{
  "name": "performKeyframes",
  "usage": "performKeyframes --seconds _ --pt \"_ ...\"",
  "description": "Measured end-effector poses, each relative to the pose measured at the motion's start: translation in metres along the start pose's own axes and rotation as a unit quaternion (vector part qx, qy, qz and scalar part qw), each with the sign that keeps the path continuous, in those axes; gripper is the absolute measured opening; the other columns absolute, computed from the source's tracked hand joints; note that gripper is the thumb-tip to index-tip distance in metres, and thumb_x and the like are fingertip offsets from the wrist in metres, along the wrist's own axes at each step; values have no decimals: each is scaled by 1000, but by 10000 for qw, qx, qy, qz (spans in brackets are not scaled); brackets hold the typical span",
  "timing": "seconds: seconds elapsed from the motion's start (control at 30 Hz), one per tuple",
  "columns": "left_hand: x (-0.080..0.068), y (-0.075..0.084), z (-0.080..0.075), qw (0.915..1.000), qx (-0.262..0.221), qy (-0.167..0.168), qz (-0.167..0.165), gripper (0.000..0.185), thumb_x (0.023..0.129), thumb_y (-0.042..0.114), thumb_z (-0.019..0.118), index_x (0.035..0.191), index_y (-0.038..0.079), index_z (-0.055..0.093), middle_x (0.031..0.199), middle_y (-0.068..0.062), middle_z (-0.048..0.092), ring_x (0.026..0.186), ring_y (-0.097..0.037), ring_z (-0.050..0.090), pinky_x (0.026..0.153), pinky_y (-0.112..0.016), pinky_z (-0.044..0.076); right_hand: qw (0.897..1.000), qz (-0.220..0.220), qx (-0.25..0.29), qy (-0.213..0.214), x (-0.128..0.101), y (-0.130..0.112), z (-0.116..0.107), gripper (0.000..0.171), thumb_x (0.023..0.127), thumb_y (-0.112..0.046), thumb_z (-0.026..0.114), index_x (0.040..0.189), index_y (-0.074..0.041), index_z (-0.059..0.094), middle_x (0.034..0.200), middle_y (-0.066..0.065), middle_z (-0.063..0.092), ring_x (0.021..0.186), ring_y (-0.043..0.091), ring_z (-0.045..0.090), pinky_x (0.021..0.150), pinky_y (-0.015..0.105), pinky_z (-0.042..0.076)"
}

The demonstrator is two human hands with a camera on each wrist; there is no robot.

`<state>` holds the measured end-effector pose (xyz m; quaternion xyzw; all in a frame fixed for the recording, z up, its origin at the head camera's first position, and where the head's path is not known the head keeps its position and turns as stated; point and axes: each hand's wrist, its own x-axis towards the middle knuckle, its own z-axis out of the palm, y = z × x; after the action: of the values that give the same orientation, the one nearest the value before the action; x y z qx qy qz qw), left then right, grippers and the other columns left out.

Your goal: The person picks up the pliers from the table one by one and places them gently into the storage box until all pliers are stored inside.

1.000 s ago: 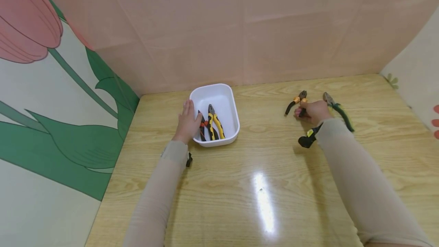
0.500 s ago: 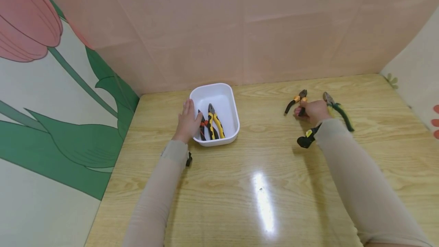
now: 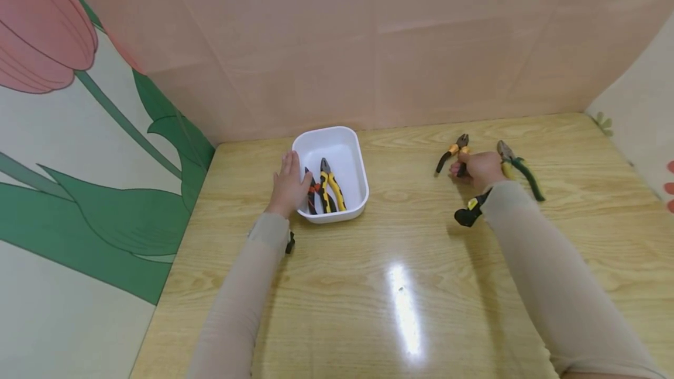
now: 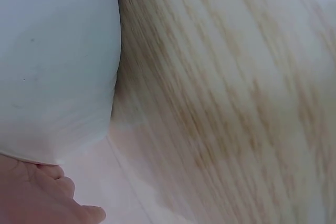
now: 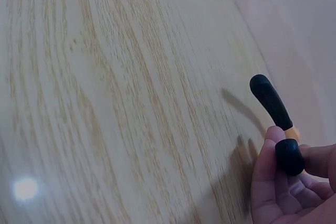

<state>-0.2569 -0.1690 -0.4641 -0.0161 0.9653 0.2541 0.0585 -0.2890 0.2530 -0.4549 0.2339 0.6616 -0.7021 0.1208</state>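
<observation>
My right hand (image 3: 478, 169) pinches one handle of the diagonal pliers (image 3: 444, 161), which have black grips with orange parts. In the right wrist view, the thumb and fingers close round one black handle end (image 5: 290, 157), while the other handle (image 5: 270, 99) sticks out past the fingers. My left hand (image 3: 288, 189) rests at the left rim of a white plastic bin (image 3: 360, 206), its fingers straight and thumb over the edge. Inside the bin lie yellow-and-black pliers (image 3: 339, 193) and red-and-black pliers (image 3: 311, 196). The left wrist view shows mostly the bin's outer wall (image 4: 58, 66).
Pliers with green-and-yellow handles (image 3: 529, 179) lie on the wooden table (image 3: 342, 297) just right of my right hand. A pink backdrop (image 3: 374, 45) rises behind the table's far edge, and a tulip-printed panel (image 3: 105, 203) borders its left side.
My right hand has shifted very slightly left, the orange-and-black diagonal pliers moving with it. My left hand stays at the bin's rim.
</observation>
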Motion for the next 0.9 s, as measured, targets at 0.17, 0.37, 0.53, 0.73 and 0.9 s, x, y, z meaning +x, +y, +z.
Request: performKeyframes --seconds 0.17,0.37,0.53,0.73,0.9 --pt "1 1 -1 9998 180 -37 -9 76 108 42 40 162 7 -1 170 -8 -7 156 -27 -5 124 -56 1 9995 -71 -278 -149 -3 -2 4 44 107 -14 48 142 11 41 70 -1 68 66 8 68 76 28 62" --pt "0 0 0 9995 319 -9 78 76 108 41 40 162 5 0 170 -10 -6 156 -29 -3 124 -58 3 9992 -141 -233 -285 -4 -2 10 47 107 -12 48 144 13 37 73 1 68 67 10 67 79 29 61" --pt "-1 1 -1 9996 277 5 33 76 108 42 40 163 6 0 170 -9 -5 156 -28 -5 124 -57 1 9983 -355 -369 -285 -3 -1 18 46 107 -11 48 142 18 39 73 0 67 67 9 67 77 29 62" --pt "-2 2 -2 9996 275 -8 3 76 108 42 40 163 6 0 170 -9 -6 156 -27 -6 124 -57 1 9964 -579 -525 -343 -2 1 27 40 106 -11 50 134 18 46 70 -1 68 64 7 67 70 26 61" --pt "-2 1 -1 9997 212 -87 -32 77 108 43 39 162 8 -3 170 -7 -9 156 -24 -9 124 -56 -2 9965 -568 -396 -477 -9 -3 36 40 106 -11 50 134 17 46 72 1 69 64 7 67 74 27 61"
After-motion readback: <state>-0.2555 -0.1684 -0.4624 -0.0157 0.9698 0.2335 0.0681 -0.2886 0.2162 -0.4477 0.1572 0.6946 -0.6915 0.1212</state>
